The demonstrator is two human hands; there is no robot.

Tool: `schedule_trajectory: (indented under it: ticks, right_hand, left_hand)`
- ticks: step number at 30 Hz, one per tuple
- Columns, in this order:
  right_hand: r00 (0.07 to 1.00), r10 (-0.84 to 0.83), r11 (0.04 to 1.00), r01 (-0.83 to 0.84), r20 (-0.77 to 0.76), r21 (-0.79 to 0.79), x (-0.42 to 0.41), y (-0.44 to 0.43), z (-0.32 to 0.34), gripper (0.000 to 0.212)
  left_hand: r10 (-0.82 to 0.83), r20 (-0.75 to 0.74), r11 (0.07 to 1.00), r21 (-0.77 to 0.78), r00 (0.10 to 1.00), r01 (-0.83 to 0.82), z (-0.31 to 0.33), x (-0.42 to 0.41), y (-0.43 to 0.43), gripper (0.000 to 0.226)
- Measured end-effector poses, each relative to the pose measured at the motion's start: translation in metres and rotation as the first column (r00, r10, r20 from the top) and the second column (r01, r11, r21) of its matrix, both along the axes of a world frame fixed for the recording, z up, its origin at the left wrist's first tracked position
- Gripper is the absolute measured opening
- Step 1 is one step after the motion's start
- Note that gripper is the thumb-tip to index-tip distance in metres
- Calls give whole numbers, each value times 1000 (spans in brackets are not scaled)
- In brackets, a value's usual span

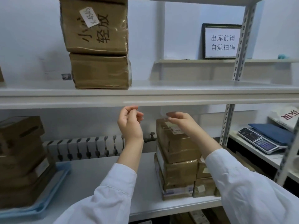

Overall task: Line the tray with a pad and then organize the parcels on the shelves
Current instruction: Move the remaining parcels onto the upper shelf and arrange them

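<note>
A thin translucent pad [210, 85] lies over the right part of the upper shelf [48, 94], its front edge hanging slightly past the lip. My left hand [129, 123] is raised just under that edge with fingers curled and pinching near the pad's left corner. My right hand [179, 120] pinches a faint translucent bit a little lower. Brown parcels [176, 147] are stacked on the lower shelf behind my right wrist. A blue tray [53, 191] at lower left carries another stack of parcels [21, 159].
Two large cardboard boxes [97, 46] stand stacked on the upper shelf at left. A framed sign [222, 42] leans at the back right. A weighing scale [262, 139] sits on a side shelf at right, past a perforated upright [226, 123]. A radiator [84, 147] runs behind the lower shelf.
</note>
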State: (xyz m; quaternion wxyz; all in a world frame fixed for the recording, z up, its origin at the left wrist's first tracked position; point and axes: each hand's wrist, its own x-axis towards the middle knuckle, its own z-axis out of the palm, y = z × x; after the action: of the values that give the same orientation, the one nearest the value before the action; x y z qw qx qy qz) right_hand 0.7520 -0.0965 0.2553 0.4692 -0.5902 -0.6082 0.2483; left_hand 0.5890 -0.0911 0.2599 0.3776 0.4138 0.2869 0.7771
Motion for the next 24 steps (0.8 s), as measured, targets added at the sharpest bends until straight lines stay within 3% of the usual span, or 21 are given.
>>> schedule_trajectory:
  ticks: [4, 7, 8, 11, 16, 21, 24]
  right_hand:
    - [985, -174, 982, 172, -13, -75, 27, 12, -12, 54]
    - [949, -314, 926, 315, 37, -208, 47, 18, -20, 63]
    - [939, -341, 904, 341, 46, -256, 52, 19, -23, 65]
    - [932, -363, 865, 328, -23, -380, 69, 23, -33, 61]
    - [926, -306, 873, 181, -220, -452, 80, 23, -39, 34]
    - [921, -274, 879, 122, -278, -461, 80, 25, -42, 34]
    - [939, -219, 892, 82, -266, -444, 76, 24, -39, 41]
  left_hand:
    - [-75, -25, 980, -187, 997, 69, -17, 24, 11, 27]
    - [-192, -72, 889, -435, 979, 143, -32, 43, 23, 9]
    - [-251, -90, 837, -520, 964, 169, -37, 48, 26, 12]
    - [-418, -127, 673, -708, 900, 213, -51, 62, 28, 56]
    - [-575, -147, 573, -775, 805, 268, -62, 79, 9, 71]
    - [-587, -64, 534, -780, 807, 326, -58, 85, -1, 63]
    - [-568, 8, 483, -806, 823, 342, -60, 76, 8, 74]
